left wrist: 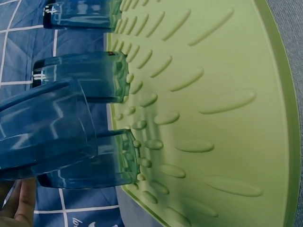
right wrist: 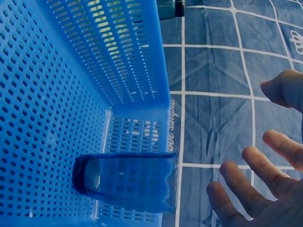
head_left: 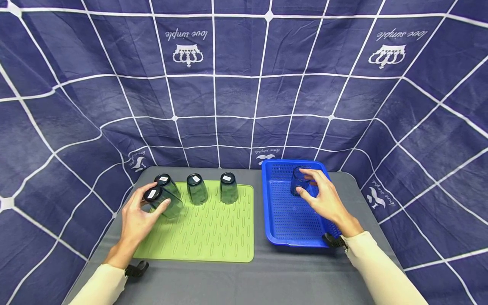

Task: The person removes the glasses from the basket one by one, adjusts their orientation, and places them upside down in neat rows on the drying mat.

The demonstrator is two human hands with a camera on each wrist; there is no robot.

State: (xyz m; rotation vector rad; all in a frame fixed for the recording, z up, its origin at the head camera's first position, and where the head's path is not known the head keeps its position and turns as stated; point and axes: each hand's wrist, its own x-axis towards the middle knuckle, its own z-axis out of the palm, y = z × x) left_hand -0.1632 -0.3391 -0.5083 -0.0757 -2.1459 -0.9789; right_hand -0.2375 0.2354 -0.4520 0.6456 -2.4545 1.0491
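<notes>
My left hand (head_left: pixel 136 214) grips a tinted drinking glass (head_left: pixel 169 206) near its base. That glass is tilted, mouth downward, and its rim hangs clear of the green ridged mat (left wrist: pixel 236 61) in the left wrist view. Behind it, three similar glasses stand upside down in a row along the mat's far edge: a left glass (head_left: pixel 163 178), a middle glass (head_left: pixel 197 190) and a right glass (head_left: pixel 228 189). My right hand (head_left: pixel 323 195) hovers with fingers spread above the blue basket (head_left: pixel 268 212). Inside, one glass (right wrist: pixel 130 182) stands mouth up, apart from the fingers in the right wrist view.
A grey tabletop (head_left: pixel 244 279) carries the mat on the left and the basket on the right, a narrow gap between them. The basket has perforated raised walls. A blue checked cloth (head_left: pixel 236 97) hangs behind and at both sides.
</notes>
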